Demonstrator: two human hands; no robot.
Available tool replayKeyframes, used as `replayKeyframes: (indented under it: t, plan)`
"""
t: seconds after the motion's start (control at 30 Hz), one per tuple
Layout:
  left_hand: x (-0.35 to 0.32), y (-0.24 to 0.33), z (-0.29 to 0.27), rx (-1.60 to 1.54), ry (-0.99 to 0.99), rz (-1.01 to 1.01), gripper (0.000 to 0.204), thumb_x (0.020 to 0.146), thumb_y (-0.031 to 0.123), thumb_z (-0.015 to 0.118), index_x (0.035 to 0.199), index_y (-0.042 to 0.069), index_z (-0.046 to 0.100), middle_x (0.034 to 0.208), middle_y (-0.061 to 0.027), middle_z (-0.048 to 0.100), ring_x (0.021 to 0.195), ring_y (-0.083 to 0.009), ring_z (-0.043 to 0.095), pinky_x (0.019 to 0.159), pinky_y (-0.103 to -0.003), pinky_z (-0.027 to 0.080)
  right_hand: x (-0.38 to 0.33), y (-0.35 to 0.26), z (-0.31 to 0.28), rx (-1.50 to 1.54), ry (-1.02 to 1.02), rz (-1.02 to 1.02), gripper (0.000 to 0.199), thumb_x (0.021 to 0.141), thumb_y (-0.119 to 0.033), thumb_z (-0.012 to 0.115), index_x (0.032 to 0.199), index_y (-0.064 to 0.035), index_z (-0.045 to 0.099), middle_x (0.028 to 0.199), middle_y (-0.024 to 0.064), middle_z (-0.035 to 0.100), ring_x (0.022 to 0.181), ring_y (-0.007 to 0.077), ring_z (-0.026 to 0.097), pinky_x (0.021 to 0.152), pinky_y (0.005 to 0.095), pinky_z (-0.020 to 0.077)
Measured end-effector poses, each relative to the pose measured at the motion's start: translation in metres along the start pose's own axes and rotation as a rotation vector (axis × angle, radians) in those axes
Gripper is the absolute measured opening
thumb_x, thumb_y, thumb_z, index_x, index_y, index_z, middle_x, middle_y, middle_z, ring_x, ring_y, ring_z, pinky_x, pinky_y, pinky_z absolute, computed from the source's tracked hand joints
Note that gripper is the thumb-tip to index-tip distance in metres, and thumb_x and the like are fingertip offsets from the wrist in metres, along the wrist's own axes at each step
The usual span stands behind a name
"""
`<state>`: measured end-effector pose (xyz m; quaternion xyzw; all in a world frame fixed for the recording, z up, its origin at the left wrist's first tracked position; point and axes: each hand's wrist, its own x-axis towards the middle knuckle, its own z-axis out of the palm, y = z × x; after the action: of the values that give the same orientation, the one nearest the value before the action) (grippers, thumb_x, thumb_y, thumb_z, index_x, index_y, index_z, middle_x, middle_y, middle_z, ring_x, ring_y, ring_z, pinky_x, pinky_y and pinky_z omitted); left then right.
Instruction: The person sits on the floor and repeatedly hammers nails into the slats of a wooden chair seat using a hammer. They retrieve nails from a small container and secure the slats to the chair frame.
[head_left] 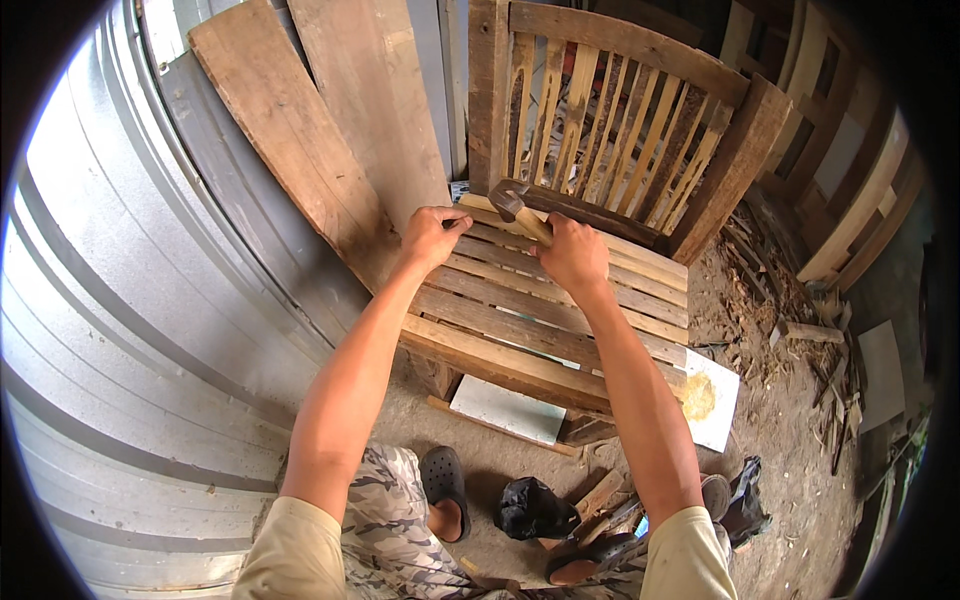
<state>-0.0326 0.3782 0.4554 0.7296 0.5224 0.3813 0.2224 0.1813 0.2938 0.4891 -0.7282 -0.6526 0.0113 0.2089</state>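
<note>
We stand on a dirt floor (790, 440) in a workshop corner, with a corrugated metal wall (130, 330) on our left; all positions below are given relative to the wooden bench (560, 310) directly ahead of us.

Nearest to us, short of the bench, our feet wear dark clogs (445, 480), with a black bag (530, 508) and short wood offcuts (598, 497) beside them. A white panel (507, 410) lies partly under the bench's front edge, and a second white panel with a yellow stain (712, 398) lies at its right front corner.

On the slatted seat, our left hand (430, 237) rests at the rear left area. Its fingers are curled and pinched on a small dark object (458, 224); we cannot tell what the object is. Our right hand (572, 252) is just right of the left hand, fingers clenched around the wooden handle of a hammer (515, 205). The hammer head sits above the rear slat, close to the base of the backrest.

Beyond the hands, the slatted backrest (620, 130) rises upright. Left of the bench, long planks (320, 130) lean against the metal wall. Right of the bench, wood scraps (790, 300) litter the floor, and timber frames (850, 170) stand farther behind.
</note>
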Motion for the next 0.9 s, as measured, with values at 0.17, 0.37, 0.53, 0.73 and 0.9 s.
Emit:
replayKeyframes:
  t: [0.17, 0.37, 0.53, 0.73, 0.9]
  plan:
    - [-0.001, 0.003, -0.001, 0.012, 0.004, 0.007, 0.031, 0.089, 0.028, 0.071, 0.106, 0.004, 0.074, 0.108, -0.0208, 0.07, 0.1, -0.0286, 0.068, 0.091, -0.035, 0.05, -0.001, 0.0, 0.0, 0.016, 0.025, 0.001, 0.046, 0.078, -0.034, 0.079, 0.113, -0.0082, 0.065, 0.097, 0.0161, 0.071, 0.096, 0.0346, 0.068, 0.082, 0.0445, 0.0537]
    - [-0.002, 0.007, -0.001, 0.079, -0.002, 0.035, 0.029, 0.089, 0.029, 0.071, 0.105, 0.005, 0.074, 0.111, -0.0185, 0.07, 0.104, -0.0303, 0.067, 0.093, -0.036, 0.049, 0.0, 0.001, 0.002, 0.003, 0.024, 0.004, 0.046, 0.078, -0.037, 0.079, 0.111, -0.0084, 0.065, 0.094, 0.0161, 0.071, 0.094, 0.0349, 0.068, 0.081, 0.0451, 0.0541]
    - [-0.002, 0.002, -0.002, 0.097, 0.017, 0.096, 0.022, 0.086, 0.028, 0.072, 0.099, 0.01, 0.076, 0.11, -0.0118, 0.071, 0.101, -0.0295, 0.067, 0.091, -0.037, 0.051, 0.0, 0.001, -0.002, 0.005, 0.025, -0.033, 0.049, 0.078, -0.046, 0.077, 0.107, -0.0088, 0.065, 0.09, 0.0161, 0.071, 0.091, 0.0354, 0.068, 0.078, 0.0459, 0.0543]
    - [-0.003, 0.002, 0.002, 0.094, 0.042, 0.113, 0.023, 0.086, 0.024, 0.072, 0.099, 0.005, 0.075, 0.106, -0.0126, 0.071, 0.098, -0.03, 0.067, 0.088, -0.037, 0.051, 0.004, 0.0, -0.014, 0.077, 0.009, -0.019, 0.056, 0.081, -0.05, 0.073, 0.11, -0.0029, 0.062, 0.092, 0.0198, 0.07, 0.094, 0.037, 0.067, 0.078, 0.0474, 0.0531]
    - [-0.002, 0.002, 0.003, 0.07, 0.054, 0.12, 0.02, 0.085, 0.021, 0.074, 0.097, 0.005, 0.076, 0.106, -0.013, 0.071, 0.099, -0.0301, 0.068, 0.088, -0.037, 0.051, 0.01, -0.025, -0.019, 0.31, 0.022, -0.064, 0.051, 0.089, -0.041, 0.067, 0.109, 0.006, 0.059, 0.081, 0.0233, 0.067, 0.069, 0.0334, 0.068, 0.063, 0.0429, 0.0532]
